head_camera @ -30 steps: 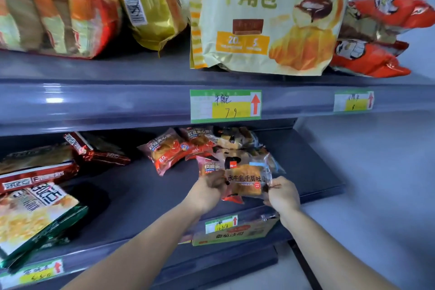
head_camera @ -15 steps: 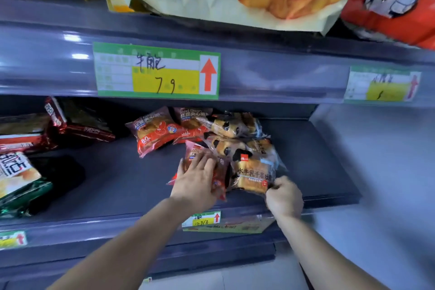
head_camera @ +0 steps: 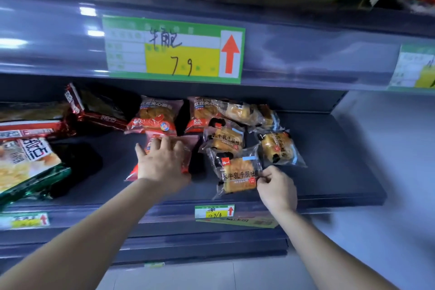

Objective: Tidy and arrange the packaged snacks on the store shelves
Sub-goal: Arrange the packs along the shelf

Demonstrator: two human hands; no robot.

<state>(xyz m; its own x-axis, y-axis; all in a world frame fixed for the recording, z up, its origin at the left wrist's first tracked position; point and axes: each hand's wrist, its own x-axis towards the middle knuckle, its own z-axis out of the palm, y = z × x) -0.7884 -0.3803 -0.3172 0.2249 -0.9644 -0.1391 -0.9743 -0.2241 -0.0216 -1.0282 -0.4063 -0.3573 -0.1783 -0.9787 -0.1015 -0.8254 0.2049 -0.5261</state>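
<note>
On the dark lower shelf (head_camera: 329, 172) lie several small bread packs. My left hand (head_camera: 162, 165) lies flat, fingers spread, on a red bread pack (head_camera: 188, 148) near the shelf's middle. My right hand (head_camera: 276, 185) pinches the lower right corner of a clear toast pack (head_camera: 236, 174) with black print. Behind it lie a second clear toast pack (head_camera: 224, 139) and a third (head_camera: 277, 147) to the right. Two more red bean bread packs (head_camera: 156, 114) (head_camera: 200, 110) lie at the back.
Larger snack bags (head_camera: 26, 162) and red packs (head_camera: 94, 108) fill the shelf's left side. The upper shelf edge carries a green and yellow price tag (head_camera: 173, 49); big croissant bags sit above. A small tag (head_camera: 214, 211) hangs on the lower edge. Grey floor lies to the right.
The view has come closer to the lower shelf. My left hand slid the red pack left, apart from the clear toast pack. My right hand now pinches that toast pack's corner.
</note>
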